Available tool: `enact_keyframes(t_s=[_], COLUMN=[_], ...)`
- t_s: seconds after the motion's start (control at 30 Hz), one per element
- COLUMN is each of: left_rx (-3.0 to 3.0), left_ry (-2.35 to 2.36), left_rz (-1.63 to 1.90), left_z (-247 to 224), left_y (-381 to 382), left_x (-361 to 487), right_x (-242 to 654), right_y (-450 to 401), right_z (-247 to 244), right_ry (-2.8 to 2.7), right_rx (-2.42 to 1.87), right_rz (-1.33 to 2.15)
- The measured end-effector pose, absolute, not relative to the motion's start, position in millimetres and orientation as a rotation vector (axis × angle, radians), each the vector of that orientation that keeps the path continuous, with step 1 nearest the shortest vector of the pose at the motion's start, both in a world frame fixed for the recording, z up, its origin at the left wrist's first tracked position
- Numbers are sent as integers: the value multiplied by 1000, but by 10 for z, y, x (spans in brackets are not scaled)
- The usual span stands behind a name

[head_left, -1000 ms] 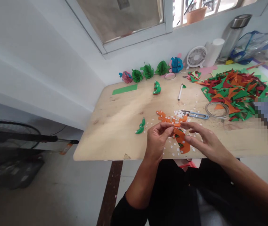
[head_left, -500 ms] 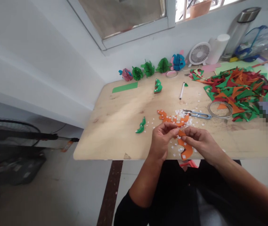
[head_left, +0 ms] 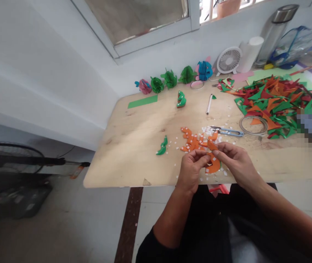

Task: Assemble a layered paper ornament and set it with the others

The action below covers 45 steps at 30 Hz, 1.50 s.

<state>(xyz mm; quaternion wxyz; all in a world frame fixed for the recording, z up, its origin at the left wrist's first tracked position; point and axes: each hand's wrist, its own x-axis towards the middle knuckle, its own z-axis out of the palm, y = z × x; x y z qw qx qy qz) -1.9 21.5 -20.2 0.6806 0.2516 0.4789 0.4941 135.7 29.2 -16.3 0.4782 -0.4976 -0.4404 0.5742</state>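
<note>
My right hand (head_left: 236, 162) is closed on a small orange paper piece (head_left: 211, 145), pinched between thumb and fingers. Beside it my left hand (head_left: 192, 168) has thumb and fingers pressed together; whatever is between them is too small to make out. Under the fingertips lies a curved orange paper cutout (head_left: 213, 168) dotted with white squares. Just beyond the hands, more orange cutouts (head_left: 192, 141) bear similar white squares. A small pile of white paper squares (head_left: 207, 130) and loose ones are scattered around. To the left rests a green wavy cutout (head_left: 162, 146).
Blue-handled snips (head_left: 228, 132) and a tape roll (head_left: 253, 125) lie right of the squares. Beyond are a pen (head_left: 209, 104), a green cutout stack (head_left: 181, 99) and a heap of paper scraps (head_left: 279, 98). Honeycomb paper figures (head_left: 170, 79) and a small fan (head_left: 229, 61) line the wall.
The orange piece has moved up and away from my left fingers and is now in my right hand alone. My left hand has shifted slightly down. The view has shifted a little.
</note>
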Motion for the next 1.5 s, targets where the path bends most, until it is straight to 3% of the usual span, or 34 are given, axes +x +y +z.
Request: enact_keyframes(t_s=[0.4,0.57,0.8,1.03,1.5], left_rx=[798,1475,2204,2248,2021], left_ry=[1236,1420,1498,1429,1269], left_rz=[1310,1444,1305,1129,899], left_z=[-158,-147,-143,-76,87], left_y=[129,-7,-70,-23,68], left_x=[50,-17,-56,-122,-139], right_x=[1345,1332,1379,1420,1507], right_y=[171,97,28,-10,-84], right_z=[-4,-6,-63,-14,-63], right_ry=[-1156,-1133,-1384,-1609,-1686], right_rx=[-1223,-1258,-1343,-1425,-1449], right_rz=[1519,1484,1228,979,961])
